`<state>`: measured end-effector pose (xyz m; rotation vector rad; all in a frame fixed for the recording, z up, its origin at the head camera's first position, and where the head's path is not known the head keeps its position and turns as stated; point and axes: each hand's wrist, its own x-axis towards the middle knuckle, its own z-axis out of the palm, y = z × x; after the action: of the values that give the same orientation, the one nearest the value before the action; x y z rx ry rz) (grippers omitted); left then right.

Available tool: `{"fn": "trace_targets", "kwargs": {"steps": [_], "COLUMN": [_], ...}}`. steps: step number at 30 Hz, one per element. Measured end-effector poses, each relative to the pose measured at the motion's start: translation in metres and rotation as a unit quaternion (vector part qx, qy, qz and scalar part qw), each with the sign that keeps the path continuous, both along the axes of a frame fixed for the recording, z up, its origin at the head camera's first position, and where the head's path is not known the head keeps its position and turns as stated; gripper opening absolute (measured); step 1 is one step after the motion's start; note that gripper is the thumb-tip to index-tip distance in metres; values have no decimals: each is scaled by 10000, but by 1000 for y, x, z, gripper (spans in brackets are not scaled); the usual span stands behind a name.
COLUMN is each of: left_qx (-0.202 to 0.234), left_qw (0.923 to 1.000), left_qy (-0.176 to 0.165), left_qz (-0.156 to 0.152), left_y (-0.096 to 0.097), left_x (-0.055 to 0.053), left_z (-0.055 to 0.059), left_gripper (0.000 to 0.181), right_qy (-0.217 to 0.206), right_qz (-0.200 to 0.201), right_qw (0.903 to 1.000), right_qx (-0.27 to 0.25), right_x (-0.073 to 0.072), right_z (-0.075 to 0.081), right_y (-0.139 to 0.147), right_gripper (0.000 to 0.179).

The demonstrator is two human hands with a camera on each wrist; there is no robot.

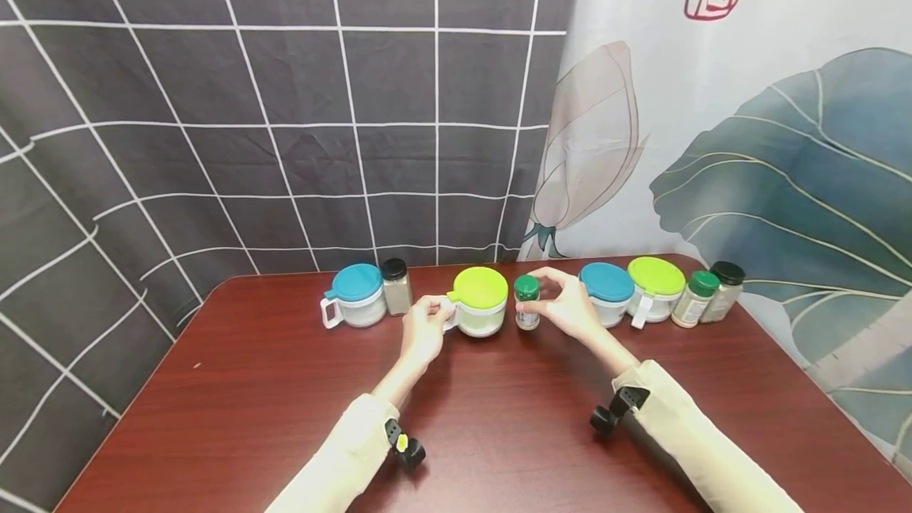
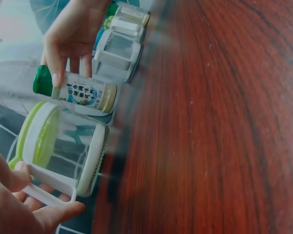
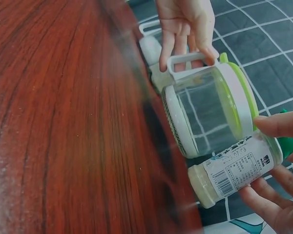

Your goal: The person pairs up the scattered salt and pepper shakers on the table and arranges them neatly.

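My left hand (image 1: 425, 331) grips the white handle of a clear seasoning jar (image 2: 71, 141) with a lime-green lid, thumb and fingers around the handle. Just right of that jar, my right hand (image 1: 568, 305) holds a small spice bottle (image 3: 237, 170) between thumb and fingers. The bottle has a green cap (image 1: 527, 286), a printed label and pale contents at its base. Both stand upright, side by side near the table's back edge. In the right wrist view the bottle overlaps the jar's lid side.
On the left stand a blue-lidded jar (image 1: 358, 295) and a black-capped bottle (image 1: 397, 287). To the right are another blue-lidded jar (image 1: 607, 293), a green-lidded jar (image 1: 655, 287), a green-capped bottle (image 1: 695, 299) and a black-capped bottle (image 1: 723, 291). Curtains hang behind the wooden table (image 1: 470, 434).
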<state>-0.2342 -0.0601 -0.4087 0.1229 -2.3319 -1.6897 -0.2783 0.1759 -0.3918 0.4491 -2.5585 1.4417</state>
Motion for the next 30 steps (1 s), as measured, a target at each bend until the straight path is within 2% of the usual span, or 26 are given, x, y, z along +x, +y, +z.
{"fn": "trace_targets", "kwargs": {"steps": [6, 15, 24, 30], "left_qx": [12, 39, -59, -56], "left_qw": [9999, 9997, 9991, 9989], "left_qy": [52, 97, 229, 200], "left_qz": [93, 220, 362, 421], "left_y": [-3, -4, -1, 0], "left_x": [-4, -7, -11, -16], "left_z": [0, 1, 2, 1], "left_gripper": [18, 20, 19, 19], "right_qy": [49, -268, -410, -492], "right_qz": [-112, -255, -497, -532], "right_qw": [9999, 9988, 9975, 9961], "right_qx": [51, -311, -291, -494], "right_x": [-6, -13, -22, -24], "right_z": [1, -1, 0, 0], "right_y": [-4, -9, -11, -14], "right_gripper": [40, 45, 45, 47]}}
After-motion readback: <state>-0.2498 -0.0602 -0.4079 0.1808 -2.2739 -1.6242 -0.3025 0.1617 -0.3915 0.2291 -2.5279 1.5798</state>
